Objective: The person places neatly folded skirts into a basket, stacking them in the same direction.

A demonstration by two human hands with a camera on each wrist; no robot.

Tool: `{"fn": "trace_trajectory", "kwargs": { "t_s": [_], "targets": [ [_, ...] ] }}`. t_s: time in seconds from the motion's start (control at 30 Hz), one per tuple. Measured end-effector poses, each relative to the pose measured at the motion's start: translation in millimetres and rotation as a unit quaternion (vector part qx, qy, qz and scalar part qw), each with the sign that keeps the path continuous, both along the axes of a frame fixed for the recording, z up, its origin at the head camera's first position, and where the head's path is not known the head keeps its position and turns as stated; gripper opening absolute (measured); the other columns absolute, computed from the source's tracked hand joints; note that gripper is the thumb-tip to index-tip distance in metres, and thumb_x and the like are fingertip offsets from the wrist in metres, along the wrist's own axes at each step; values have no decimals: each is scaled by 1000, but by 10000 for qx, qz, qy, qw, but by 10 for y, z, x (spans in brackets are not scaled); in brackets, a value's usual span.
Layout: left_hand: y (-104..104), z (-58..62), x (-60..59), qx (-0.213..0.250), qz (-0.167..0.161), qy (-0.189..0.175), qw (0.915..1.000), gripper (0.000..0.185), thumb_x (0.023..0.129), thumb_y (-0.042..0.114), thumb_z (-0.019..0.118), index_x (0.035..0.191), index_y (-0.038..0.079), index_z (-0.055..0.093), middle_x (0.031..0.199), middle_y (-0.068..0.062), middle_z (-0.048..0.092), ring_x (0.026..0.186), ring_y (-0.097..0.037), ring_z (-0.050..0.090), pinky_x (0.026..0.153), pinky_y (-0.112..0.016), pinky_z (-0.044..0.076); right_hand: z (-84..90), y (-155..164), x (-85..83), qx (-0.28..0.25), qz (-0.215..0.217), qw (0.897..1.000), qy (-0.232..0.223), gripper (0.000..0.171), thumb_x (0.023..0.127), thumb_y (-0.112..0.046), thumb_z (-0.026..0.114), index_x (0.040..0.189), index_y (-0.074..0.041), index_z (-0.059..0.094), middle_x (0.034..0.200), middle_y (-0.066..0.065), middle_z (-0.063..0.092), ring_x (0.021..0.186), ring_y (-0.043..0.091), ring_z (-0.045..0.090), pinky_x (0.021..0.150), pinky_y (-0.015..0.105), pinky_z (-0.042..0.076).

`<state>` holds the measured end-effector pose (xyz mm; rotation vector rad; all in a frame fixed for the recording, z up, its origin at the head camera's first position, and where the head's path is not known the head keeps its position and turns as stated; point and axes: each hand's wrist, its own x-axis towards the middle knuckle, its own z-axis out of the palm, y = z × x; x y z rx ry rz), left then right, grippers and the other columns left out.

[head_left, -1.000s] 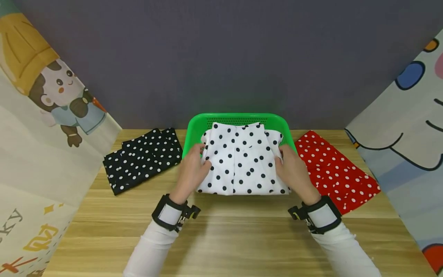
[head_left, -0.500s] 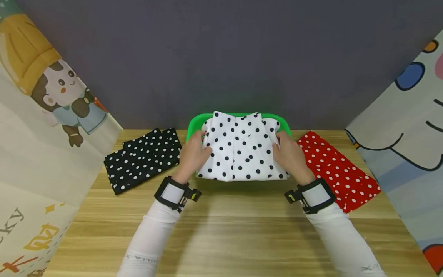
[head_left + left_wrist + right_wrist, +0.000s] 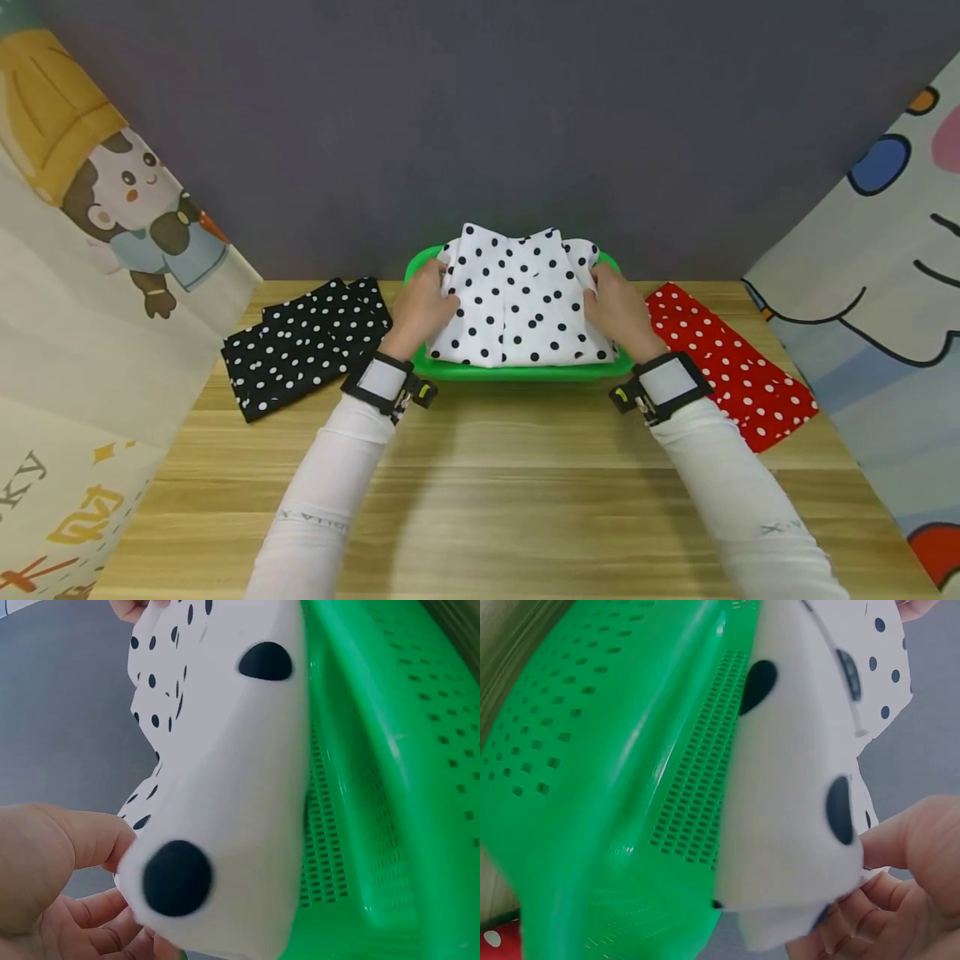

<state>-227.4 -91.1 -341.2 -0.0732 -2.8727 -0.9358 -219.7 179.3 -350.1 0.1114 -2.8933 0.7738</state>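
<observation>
We see both hands on the white cloth (image 3: 519,300) – left hand (image 3: 420,310) pinches its left edge, right hand (image 3: 619,313) its right, fingers curled round the fabric. Cloth sits over the basket (image 3: 517,372) on the counter (image 3: 510,483), btwn black cloth (image 3: 303,346) & red cloth (image 3: 723,367)

White sleeves (image 3: 322,492), black-and-white wrist straps (image 3: 378,382)

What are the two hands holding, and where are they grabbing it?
Both hold the folded white cloth with black dots over the green basket. The left hand grips its left edge, and the right hand grips its right edge.
</observation>
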Motion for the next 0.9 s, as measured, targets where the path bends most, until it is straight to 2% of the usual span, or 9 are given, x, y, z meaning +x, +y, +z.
{"fn": "trace_trajectory", "kwargs": {
  "t_s": [0.1,0.27,0.43,0.6,0.7,0.83,0.9],
  "targets": [
    [18,-1,-74,-69,5,-28,10000,46,77,10,58,123,7,49,100,-8,58,80,-23,56,60,-35,46,6,0,-74,10,14,10000,-57,29,92,-12,44,115,5,44,99,21,55,80,31,55,66,43,50],
    [63,-10,-183,-247,27,-129,9996,47,75,10,59,121,5,50,101,-11,61,78,-24,57,59,-36,47,10,-4,-176,97,4,9994,-328,33,93,-12,43,120,7,43,106,22,54,84,32,56,71,45,52],
    [91,-23,-263,-424,-1,-457,9981,45,74,9,59,118,6,50,97,-10,60,77,-25,57,57,-35,46,-15,-10,-258,342,24,9980,-522,32,92,-12,43,118,6,43,101,22,54,80,31,55,65,41,51],
    [111,-36,-350,-660,-33,-844,9942,45,76,7,60,119,5,47,95,-11,59,75,-25,57,54,-33,45,-58,1,-352,488,78,9966,-658,28,89,-10,42,112,5,45,92,19,53,75,29,52,59,35,44],
    [131,-38,-393,-841,-37,-1090,9905,47,77,7,58,122,3,46,93,-13,58,74,-26,56,54,-33,44,-65,-1,-406,567,98,9950,-821,22,87,-9,44,104,3,48,86,16,50,73,28,49,58,32,39],
    [165,-56,-431,-1089,-34,-1336,9850,52,80,9,57,129,1,41,95,-15,57,76,-27,56,57,-34,45,-67,-11,-462,784,188,9912,-1048,3,82,-5,46,82,-2,47,70,9,39,62,22,38,54,29,29],
    [182,-74,-446,-1198,-48,-1428,9825,58,81,10,57,133,-1,36,99,-17,58,78,-28,56,59,-35,46,-65,-16,-476,870,242,9886,-1204,8,80,-4,47,73,-5,43,64,6,33,57,20,33,52,28,26]
  ]
}}
